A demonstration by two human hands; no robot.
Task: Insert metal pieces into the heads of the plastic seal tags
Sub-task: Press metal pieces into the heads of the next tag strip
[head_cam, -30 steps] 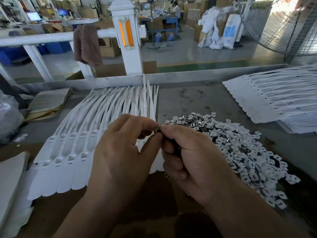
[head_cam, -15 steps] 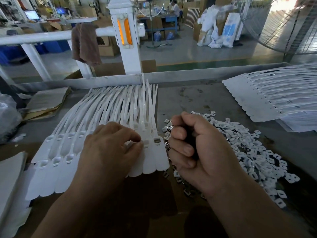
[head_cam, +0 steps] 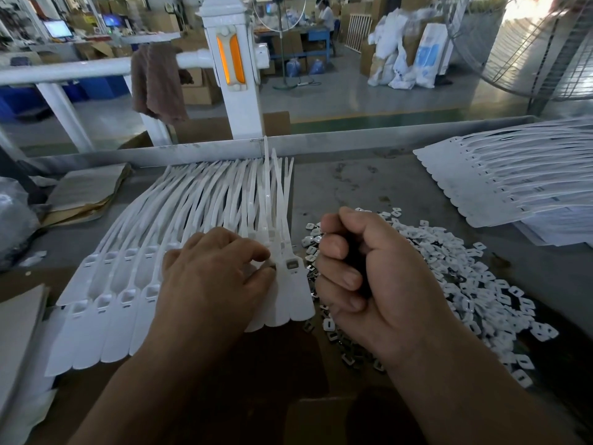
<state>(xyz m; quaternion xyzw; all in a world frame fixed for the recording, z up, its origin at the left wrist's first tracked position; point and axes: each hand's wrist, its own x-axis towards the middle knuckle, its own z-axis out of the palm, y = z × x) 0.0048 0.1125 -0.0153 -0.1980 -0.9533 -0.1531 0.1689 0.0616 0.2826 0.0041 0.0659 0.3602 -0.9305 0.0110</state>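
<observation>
A fanned row of white plastic seal tags [head_cam: 128, 284] lies on the bench, heads toward me. The rightmost tag [head_cam: 293, 268] shows a metal piece seated in its head. My left hand [head_cam: 211, 277] rests over the tags just left of it, thumb and forefinger pinching at a tag head; what they pinch is hidden. My right hand [head_cam: 369, 277] hovers to the right in a fist, its fingers curled round a dark tool. A pile of small metal pieces [head_cam: 465, 277] spreads on the table right of the fist and under it.
A second stack of white tags [head_cam: 513, 178] lies at the far right. Folded cardboard [head_cam: 83, 191] and a plastic bag [head_cam: 12, 220] sit at the left. A metal rail [head_cam: 353, 139] bounds the bench's far edge, with a white post [head_cam: 234, 69] beyond.
My hands have parted. The left hand went down onto the tag row; the right fist drew back to the right. Since half a second ago they have hardly moved.
</observation>
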